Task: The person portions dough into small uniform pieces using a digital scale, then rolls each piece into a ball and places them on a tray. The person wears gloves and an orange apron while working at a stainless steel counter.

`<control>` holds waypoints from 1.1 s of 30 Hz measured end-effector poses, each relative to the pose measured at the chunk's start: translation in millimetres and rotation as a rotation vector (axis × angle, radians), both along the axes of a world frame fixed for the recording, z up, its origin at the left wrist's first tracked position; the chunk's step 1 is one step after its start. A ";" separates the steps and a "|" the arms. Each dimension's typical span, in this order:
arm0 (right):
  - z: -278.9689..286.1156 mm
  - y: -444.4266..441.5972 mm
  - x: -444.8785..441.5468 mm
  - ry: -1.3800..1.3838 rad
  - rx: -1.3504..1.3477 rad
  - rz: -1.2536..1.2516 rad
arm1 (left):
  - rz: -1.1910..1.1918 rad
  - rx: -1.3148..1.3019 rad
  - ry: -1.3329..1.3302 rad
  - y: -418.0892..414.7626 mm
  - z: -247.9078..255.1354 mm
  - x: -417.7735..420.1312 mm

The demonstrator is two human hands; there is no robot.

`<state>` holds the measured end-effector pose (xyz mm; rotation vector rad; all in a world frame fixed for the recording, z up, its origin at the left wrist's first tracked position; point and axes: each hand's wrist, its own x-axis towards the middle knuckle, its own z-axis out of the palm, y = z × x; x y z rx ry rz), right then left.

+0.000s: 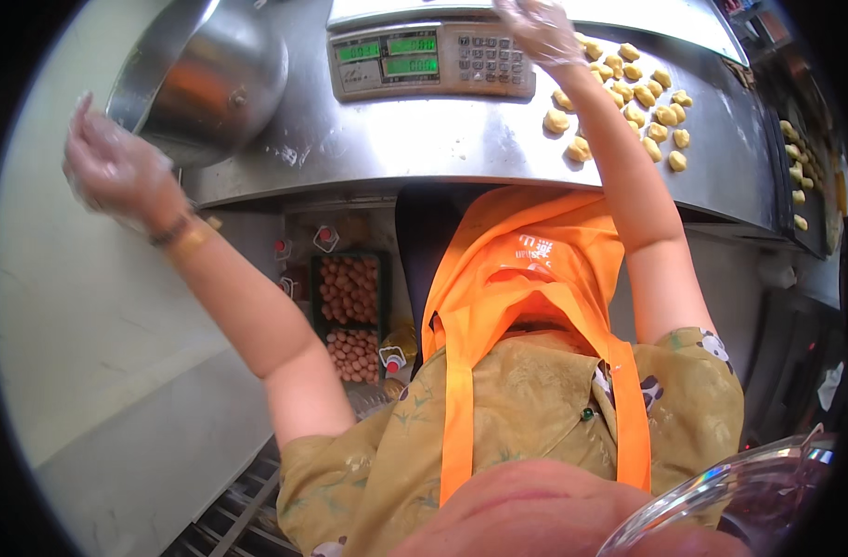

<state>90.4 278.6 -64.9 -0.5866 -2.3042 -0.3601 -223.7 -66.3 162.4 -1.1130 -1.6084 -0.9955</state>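
My left hand [117, 168], in a thin clear plastic glove, is raised beside the rim of a large steel mixing bowl [218, 90]. Its fingers are partly curled and blurred, and whether they hold anything is hidden. At the top edge of the view, my right hand [543, 33], gloved the same way, hovers over the right side of a digital scale [431, 63] with a lit green display. Its fingertips run close to the picture's edge, so their grip is unclear. Several lumps of yellow dough [643, 95] lie right of the scale, partly behind my right forearm.
The steel table [396, 139] carries bowl, scale and dough. At the far right, a dark tray [807, 198] holds more dough lumps. Below the table stand green crates of eggs [349, 289] and oil bottles [399, 344]. A pale wall [69, 299] bounds the left.
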 end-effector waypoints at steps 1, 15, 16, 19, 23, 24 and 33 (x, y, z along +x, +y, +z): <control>5.2 7.0 -20.6 -0.432 0.237 -0.305 | 0.146 -0.100 0.045 7.0 19.3 -23.9; 101.1 -65.9 -91.8 0.611 -0.782 0.360 | -0.838 0.040 -1.084 33.9 -41.9 127.1; 113.5 -103.4 -69.4 0.627 -0.944 0.516 | -0.968 0.111 -1.298 37.0 -74.9 128.2; 85.3 -175.1 -40.9 0.746 -0.693 0.740 | -1.323 0.320 -2.003 68.2 -107.8 174.3; 51.8 -235.5 11.4 0.467 -0.658 0.669 | -1.326 0.221 -2.122 74.6 -155.5 208.9; 62.9 -238.0 27.1 0.426 -0.746 0.614 | -1.382 0.190 -2.098 71.9 -165.0 218.9; 95.0 -263.8 23.0 0.395 -0.847 0.411 | -1.565 0.238 -1.933 37.2 -135.1 296.5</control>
